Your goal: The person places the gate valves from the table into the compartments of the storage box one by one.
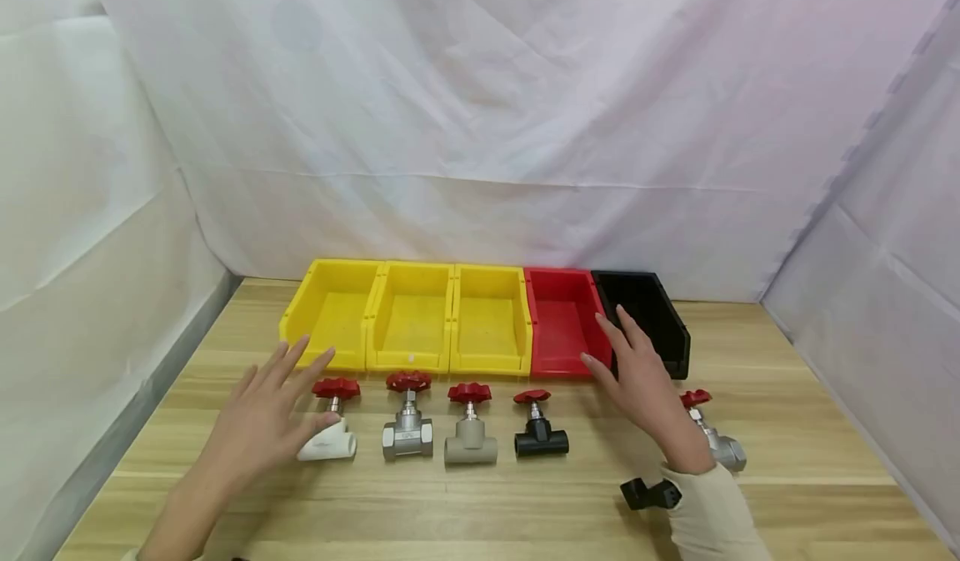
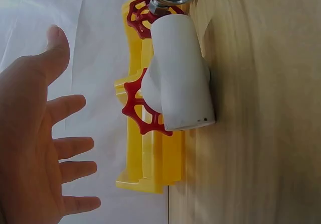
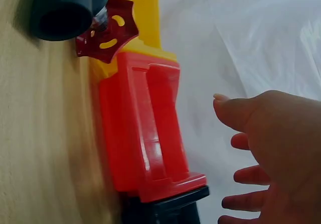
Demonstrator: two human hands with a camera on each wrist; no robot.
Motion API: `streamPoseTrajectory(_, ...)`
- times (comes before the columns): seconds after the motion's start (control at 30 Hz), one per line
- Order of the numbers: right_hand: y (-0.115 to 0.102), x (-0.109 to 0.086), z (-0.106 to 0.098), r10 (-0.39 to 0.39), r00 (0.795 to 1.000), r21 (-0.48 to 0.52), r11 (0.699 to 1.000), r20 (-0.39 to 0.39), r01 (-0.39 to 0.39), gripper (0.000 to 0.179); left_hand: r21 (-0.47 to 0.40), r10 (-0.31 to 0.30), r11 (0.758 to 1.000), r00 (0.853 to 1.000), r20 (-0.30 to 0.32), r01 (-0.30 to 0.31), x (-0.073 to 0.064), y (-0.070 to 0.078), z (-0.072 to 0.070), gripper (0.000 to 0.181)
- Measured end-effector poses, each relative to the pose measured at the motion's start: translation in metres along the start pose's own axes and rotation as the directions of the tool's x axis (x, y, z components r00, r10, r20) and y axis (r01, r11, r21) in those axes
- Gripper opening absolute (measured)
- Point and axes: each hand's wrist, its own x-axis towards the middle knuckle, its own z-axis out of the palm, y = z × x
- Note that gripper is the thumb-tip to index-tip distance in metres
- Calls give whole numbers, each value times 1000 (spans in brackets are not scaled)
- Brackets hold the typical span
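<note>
My left hand (image 1: 258, 423), fingers spread, hovers over the left side of the table beside a white valve (image 1: 327, 443) with a red handwheel. In the left wrist view that white valve (image 2: 180, 73) lies apart from the fingers. To its right stand a silver metal valve (image 1: 408, 429), a beige valve (image 1: 470, 436) and a black valve (image 1: 541, 436), all with red handwheels. My right hand (image 1: 648, 390) is held with fingers extended near the red bin (image 1: 566, 369) and the black bin (image 1: 681, 353), holding nothing. Behind its wrist a second silver valve (image 1: 723, 448) is partly hidden.
Three yellow bins (image 1: 408, 361) join the red and black ones in a row at the back of the wooden table (image 1: 420, 511). White cloth (image 1: 480, 127) hangs behind and at both sides. A black strap-like piece (image 1: 649, 494) sits at the right wrist.
</note>
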Motion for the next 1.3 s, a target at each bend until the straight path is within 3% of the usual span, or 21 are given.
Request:
streamPoseTrajectory(0.13, 9, 3, 11, 23, 1000, 37, 999, -1, -23, 70, 6, -8, 1000, 1000, -20, 8, -10, -1, 0, 77)
streamPoseTrajectory(0.33, 20, 7, 26, 82, 996, 42, 996, 27, -83, 73, 33, -15, 999, 994, -109, 18, -28, -5, 1, 76)
streamPoseTrajectory(0.53, 27, 14, 36, 46, 999, 62, 997, -29, -44, 75, 8, -48, 999, 987, -155, 50, -44, -8, 6, 71)
streamPoseTrajectory(0.77, 33, 15, 52, 25, 995, 54, 998, -92, -20, 73, -71, -154, 986, 987, -35, 151, -67, -6, 6, 65)
streamPoseTrajectory(0.9, 33, 15, 57, -17, 986, 51, 998, -163, 26, 66, -95, -173, 980, 985, 6, 172, -76, -7, 5, 64)
streamPoseTrajectory(1.03, 34, 15, 59, -40, 977, 55, 997, -209, 53, 63, -101, -207, 972, 975, 80, 214, -82, -9, 6, 64)
streamPoseTrajectory(1.17, 36, 17, 59, -60, 970, 60, 995, -235, 76, 61, -102, -245, 959, 956, 163, 263, -84, -8, 6, 64)
streamPoseTrajectory(1.3, 37, 19, 59, -57, 971, 75, 994, -234, 76, 61, -127, -237, 957, 957, 167, 259, -85, -4, 10, 61)
